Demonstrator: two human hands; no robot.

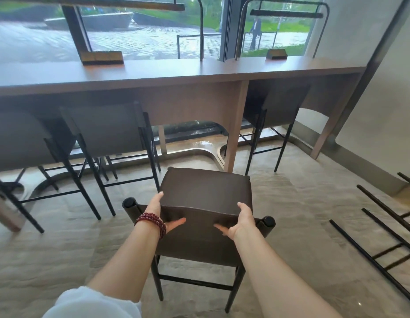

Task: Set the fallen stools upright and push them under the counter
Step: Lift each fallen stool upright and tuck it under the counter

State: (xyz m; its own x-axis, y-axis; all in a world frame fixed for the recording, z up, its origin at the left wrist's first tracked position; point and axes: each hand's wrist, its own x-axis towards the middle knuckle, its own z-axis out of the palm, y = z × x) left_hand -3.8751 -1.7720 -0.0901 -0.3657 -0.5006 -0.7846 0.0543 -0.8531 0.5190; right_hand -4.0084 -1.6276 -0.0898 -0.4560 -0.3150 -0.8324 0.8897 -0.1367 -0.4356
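Where the pale stone floor [291, 203] meets a tall window, a long wooden counter [176, 74] runs left to right, with three dark stools tucked beneath it: one at far left [18, 138], one beside it [107, 129], one right of the counter's upright panel [275, 104]. A brown stool [206, 191] stands upright on its legs in front of that panel, short of the counter, its low backrest nearest the person and its seat facing the window. The left hand [162, 214] and right hand [240, 219] clasp the backrest's top edge, thumbs on the near face, fingers over the far side, forearms extended. At right, a fallen stool [383, 237] lies on the floor, its black legs pointing left.
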